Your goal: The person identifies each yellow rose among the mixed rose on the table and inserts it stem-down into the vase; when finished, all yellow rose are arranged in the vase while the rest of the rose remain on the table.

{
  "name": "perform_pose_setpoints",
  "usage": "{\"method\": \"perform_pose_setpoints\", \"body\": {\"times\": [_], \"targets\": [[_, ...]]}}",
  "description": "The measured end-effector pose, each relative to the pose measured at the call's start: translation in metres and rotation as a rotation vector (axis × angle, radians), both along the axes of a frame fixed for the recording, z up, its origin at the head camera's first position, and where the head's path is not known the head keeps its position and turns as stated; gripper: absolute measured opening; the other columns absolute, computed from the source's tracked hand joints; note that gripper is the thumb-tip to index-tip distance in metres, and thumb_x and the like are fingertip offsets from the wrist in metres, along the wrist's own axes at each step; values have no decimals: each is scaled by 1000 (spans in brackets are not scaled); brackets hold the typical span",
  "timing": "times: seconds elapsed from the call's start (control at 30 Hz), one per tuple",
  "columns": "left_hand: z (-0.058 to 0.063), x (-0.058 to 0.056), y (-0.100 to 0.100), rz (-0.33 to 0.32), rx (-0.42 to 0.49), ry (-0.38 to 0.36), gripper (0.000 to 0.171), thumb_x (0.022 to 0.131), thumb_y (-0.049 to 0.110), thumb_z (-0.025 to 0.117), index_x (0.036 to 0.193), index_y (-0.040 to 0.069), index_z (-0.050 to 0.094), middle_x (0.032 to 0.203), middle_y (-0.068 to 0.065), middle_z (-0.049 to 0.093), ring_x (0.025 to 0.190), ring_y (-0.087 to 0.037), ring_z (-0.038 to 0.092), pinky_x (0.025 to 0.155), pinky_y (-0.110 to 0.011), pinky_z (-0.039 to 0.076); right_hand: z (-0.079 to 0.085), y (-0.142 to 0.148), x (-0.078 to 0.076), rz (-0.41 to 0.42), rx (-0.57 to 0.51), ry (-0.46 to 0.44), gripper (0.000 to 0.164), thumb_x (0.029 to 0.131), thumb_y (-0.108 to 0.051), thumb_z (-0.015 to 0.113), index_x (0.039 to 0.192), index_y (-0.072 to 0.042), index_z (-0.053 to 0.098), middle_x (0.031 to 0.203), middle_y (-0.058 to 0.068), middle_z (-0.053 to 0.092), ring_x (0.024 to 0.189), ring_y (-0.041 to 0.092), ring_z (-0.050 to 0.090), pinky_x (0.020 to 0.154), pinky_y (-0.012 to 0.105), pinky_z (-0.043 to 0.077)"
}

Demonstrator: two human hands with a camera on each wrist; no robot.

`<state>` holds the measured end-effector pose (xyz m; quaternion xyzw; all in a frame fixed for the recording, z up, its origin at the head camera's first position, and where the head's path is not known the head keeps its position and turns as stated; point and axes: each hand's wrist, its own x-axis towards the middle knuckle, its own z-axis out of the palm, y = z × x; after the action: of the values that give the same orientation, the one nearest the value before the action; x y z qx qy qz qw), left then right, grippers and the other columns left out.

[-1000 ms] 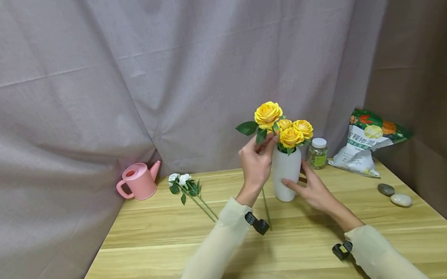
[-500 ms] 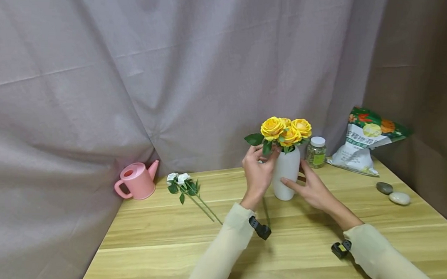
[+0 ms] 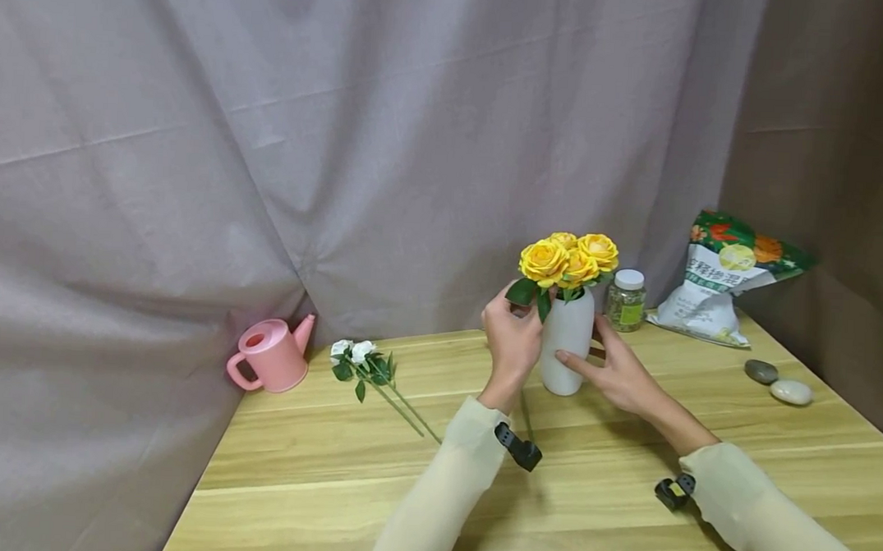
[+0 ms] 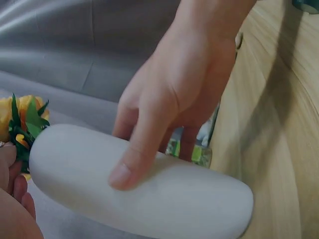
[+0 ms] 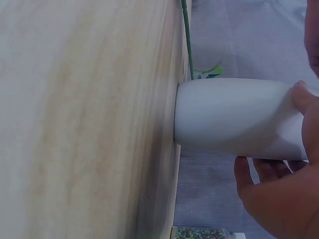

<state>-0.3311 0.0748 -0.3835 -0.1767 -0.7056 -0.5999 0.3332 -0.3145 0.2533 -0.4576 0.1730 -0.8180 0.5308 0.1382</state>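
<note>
A white vase (image 3: 567, 347) stands upright on the wooden table, with several yellow roses (image 3: 579, 267) at its mouth. My right hand (image 3: 618, 378) grips the vase from the right, its thumb across the front, as the left wrist view shows on the vase (image 4: 139, 184). Beside the vase mouth, my left hand (image 3: 514, 336) pinches the leftmost yellow rose (image 3: 544, 262) just under its bloom. That rose's green leaves (image 3: 520, 292) partly cover the fingers, and its lower stem is hidden. In the right wrist view, the base of the vase (image 5: 224, 117) rests on the table.
Two white roses (image 3: 362, 353) lie left of the vase, near a pink watering can (image 3: 275, 357). A green stem (image 3: 527, 415) lies by my left wrist. Behind right are a lidded jar (image 3: 626, 300) and a printed bag (image 3: 715, 287). Grey (image 3: 760, 372) and white (image 3: 791, 393) stones lie at right.
My left hand has lowered the yellow rose and moved slightly right, bringing its bloom in among the others. The right hand keeps its grip on the vase.
</note>
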Motion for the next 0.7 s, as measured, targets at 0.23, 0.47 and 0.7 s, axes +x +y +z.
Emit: {"method": "perform_pose_setpoints", "body": {"times": [0.23, 0.47, 0.7], "targets": [[-5, -6, 0, 6, 15, -63, 25, 86, 36, 81, 94, 16, 70, 93, 2, 68, 74, -6, 63, 65, -19, 54, 1, 0, 1, 1, 3, -6, 82, 94, -29, 72, 158, -24, 22, 154, 10, 39, 139, 31, 44, 108, 60, 45], [3, -3, -2, -21, -22, -198, 32, 84, 40, 81, 77, 15, 62, 72, 1, 62, 66, -4, 58, 63, -20, 50, 1, -1, 0, -4, 3, -2, 81, 94, -29, 72, 158, -23, 22, 153, 11, 39, 139, 31, 44, 108, 60, 45], [2, 2, -9, -60, -18, -258, 28, 84, 40, 81, 80, 16, 68, 77, 6, 64, 79, -6, 64, 68, -22, 53, 1, -4, -1, 3, -7, -23, 83, 93, -31, 73, 158, -22, 22, 154, 11, 38, 138, 33, 46, 107, 58, 46]]}}
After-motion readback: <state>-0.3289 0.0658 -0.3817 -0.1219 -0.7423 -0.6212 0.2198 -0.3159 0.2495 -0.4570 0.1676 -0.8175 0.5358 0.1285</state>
